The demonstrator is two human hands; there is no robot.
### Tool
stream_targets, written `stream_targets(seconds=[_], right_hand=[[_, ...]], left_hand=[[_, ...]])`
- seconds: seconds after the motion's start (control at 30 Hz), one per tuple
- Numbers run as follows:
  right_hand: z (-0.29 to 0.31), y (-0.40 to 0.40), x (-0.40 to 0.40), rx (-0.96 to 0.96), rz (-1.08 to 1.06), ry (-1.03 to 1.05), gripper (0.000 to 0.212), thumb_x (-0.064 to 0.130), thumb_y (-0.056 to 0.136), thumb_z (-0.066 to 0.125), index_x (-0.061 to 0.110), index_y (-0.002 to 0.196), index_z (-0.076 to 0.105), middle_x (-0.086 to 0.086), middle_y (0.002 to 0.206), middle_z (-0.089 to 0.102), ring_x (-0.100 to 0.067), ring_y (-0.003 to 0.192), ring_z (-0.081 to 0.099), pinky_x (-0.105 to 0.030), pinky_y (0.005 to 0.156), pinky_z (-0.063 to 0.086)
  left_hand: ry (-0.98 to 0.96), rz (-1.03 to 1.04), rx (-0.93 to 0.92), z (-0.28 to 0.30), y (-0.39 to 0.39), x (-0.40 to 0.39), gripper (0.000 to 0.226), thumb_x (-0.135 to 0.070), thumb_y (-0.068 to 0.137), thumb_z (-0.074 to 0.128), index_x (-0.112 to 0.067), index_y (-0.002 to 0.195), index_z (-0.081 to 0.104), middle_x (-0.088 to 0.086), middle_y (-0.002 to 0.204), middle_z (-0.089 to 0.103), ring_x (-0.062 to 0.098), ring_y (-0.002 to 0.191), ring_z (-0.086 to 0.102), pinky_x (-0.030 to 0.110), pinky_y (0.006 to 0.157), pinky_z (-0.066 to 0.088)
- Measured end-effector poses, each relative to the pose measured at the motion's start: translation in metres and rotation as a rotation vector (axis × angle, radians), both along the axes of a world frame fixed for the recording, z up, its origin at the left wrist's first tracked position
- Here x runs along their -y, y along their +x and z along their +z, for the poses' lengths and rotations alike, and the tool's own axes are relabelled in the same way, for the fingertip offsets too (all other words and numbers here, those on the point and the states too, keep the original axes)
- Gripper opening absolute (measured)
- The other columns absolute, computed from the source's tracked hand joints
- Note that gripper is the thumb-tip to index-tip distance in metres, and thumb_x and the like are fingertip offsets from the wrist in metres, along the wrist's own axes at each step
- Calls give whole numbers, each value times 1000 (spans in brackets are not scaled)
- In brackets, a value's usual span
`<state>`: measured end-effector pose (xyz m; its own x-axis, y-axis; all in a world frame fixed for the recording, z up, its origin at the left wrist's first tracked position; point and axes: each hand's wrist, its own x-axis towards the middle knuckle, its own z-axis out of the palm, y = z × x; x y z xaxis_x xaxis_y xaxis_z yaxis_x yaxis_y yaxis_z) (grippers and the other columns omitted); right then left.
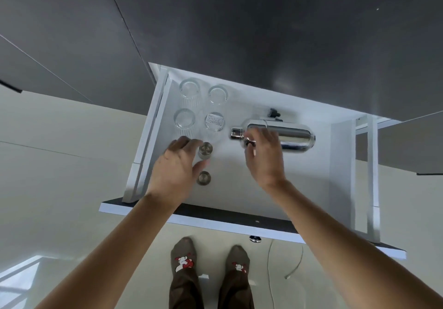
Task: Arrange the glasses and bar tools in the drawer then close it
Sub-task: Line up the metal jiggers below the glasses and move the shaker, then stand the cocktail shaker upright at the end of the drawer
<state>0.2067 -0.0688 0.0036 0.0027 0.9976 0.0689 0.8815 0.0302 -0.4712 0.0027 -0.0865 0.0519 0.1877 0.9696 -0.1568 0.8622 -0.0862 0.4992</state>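
A: Shaker [282, 137] lies on its side in the drawer [340, 164], mid-right, cap end pointing at the glasses [200, 107]. How's it gonna handle?

B: Polished steel, so prob slick and rigid, rolls easy. Best taken round the body w/ a full wrap, not the cap, which might pop off. Right hand [262, 155] is at the neck, fingers curled on the shoulder of it; looks like contact, but can't tell if it's a firm grip.

A: Left hand [176, 167]?

B: Fingers spread, holding nothing, tips just beside the upper of two small metal cups [205, 150]. Light, stiff, pinch by the rim.

A: Glasses?

B: Four, ribbed, fragile, back-left in a 2x2. One has a label.

A: Anything unclear?

B: Dark tool [274, 113] behind the shaker, mostly hidden, can't ID it. Drawer's back is under the desk [239, 20].
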Motion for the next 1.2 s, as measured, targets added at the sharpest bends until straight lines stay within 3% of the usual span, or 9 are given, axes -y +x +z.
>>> stream_targets(seconds=[0.13,0.2,0.3,0.57,0.77,0.83,0.93,1.07,1.2], right_hand=[[-4,65,-38,249,-14,-324,52,37,89,55,22,136,40,-8,144,44,-34,136,31,-55,108,26],[-9,83,-42,328,80,-429,50,46,91,47,27,136,37,-4,145,43,-31,136,32,-58,111,17],[-9,93,-34,320,152,-446,50,50,88,49,30,132,37,-4,139,41,-32,128,37,-51,108,25],[-7,106,35,69,88,-686,62,61,81,53,32,129,25,-12,115,54,-31,97,54,-45,82,49],[-9,128,80,-24,-114,-596,64,51,90,46,43,142,10,-16,106,55,-34,89,60,-45,76,53],[-11,141,84,-61,-181,-536,59,48,94,41,44,145,11,-17,111,54,-35,93,59,-46,81,52],[-14,161,87,-29,-229,-419,53,38,97,32,36,148,17,-20,128,47,-38,110,53,-46,91,48],[-15,178,93,119,-189,-380,59,26,97,42,15,149,17,-24,153,22,-39,140,27,-49,107,38],[-18,195,103,206,-181,-398,64,28,94,31,1,148,13,-25,154,20,-38,144,18,-49,112,35]], left_hand=[[-236,88,335,-6,66,-10,53,-31,90,61,-12,137,46,14,131,54,26,115,60,40,101,46],[-477,193,421,-14,97,-12,67,-39,95,50,-19,150,19,14,148,35,28,131,46,41,107,37],[-639,391,536,-28,125,-18,69,-41,99,40,-30,152,-2,14,156,18,30,139,32,41,108,33],[-567,345,492,-59,156,-6,57,-24,95,50,-31,147,29,13,130,52,26,116,53,40,103,43],[-588,190,526,-67,192,10,75,-11,88,51,-36,150,16,10,130,57,29,119,54,47,104,43],[-641,155,578,-68,210,11,76,-12,87,46,-40,148,11,7,139,52,27,125,52,42,105,43],[-760,122,676,-63,238,13,59,-14,97,39,-33,148,17,5,131,56,20,115,58,21,91,46],[-876,90,789,-71,268,23,56,-40,93,36,-32,147,26,9,153,37,28,139,39,48,114,35],[-932,52,786,-67,283,33,53,-39,98,32,-36,149,17,11,158,25,29,146,24,50,119,24]])
